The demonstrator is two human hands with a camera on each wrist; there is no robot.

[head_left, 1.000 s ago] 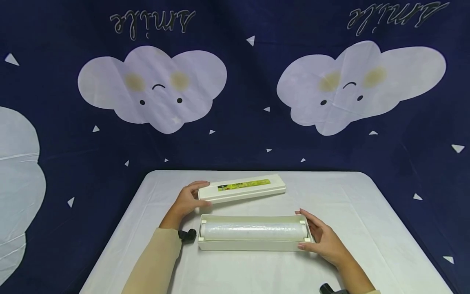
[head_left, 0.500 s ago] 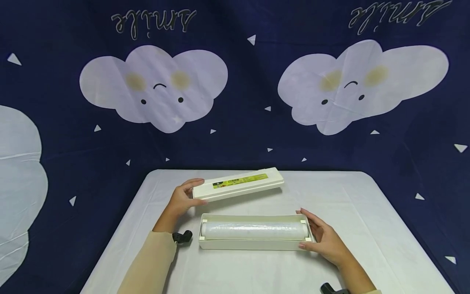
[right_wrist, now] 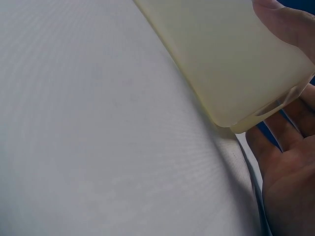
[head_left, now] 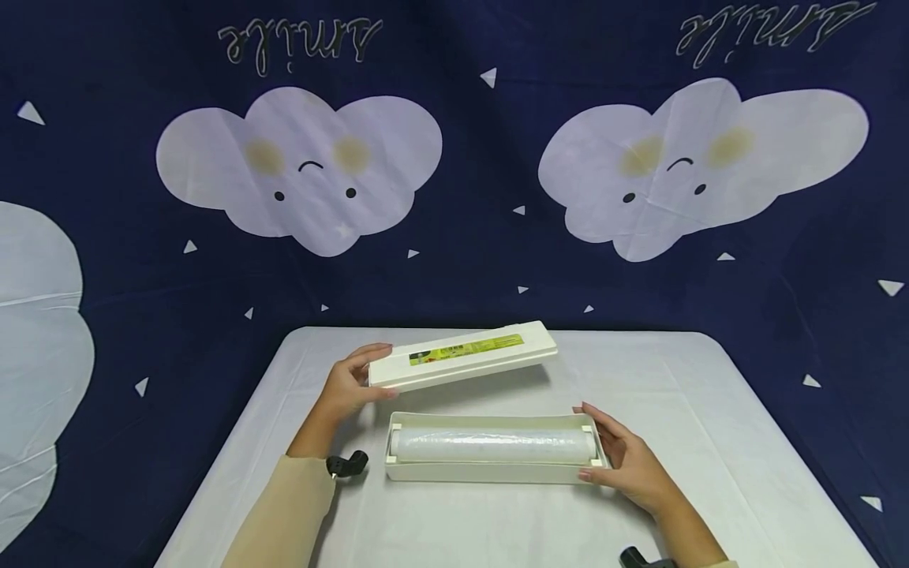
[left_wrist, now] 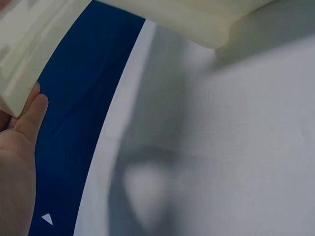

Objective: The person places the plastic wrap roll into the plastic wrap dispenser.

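My left hand (head_left: 349, 385) grips the left end of a long cream lid (head_left: 469, 364), which carries a yellow-green label. The lid tilts up toward its right end, and its shadow falls on the table below. Nearer to me lies the matching long box (head_left: 483, 473), without its cover, a roll of plastic wrap (head_left: 493, 446) lying lengthwise inside. At its right end my right hand (head_left: 632, 465) holds the box, thumb on the front side and fingers behind. The right wrist view shows the thumb (right_wrist: 285, 24) against the box wall (right_wrist: 231, 64).
A white cloth covers the table (head_left: 710, 473). Behind it hangs a dark blue curtain (head_left: 483, 158) with printed clouds and small white triangles. A black wrist camera (head_left: 348, 464) sits on the left sleeve, close to the box's left end.
My left hand has drawn the lid slightly left and raised it, its right end tipping higher. The box and my right hand have stayed in place.
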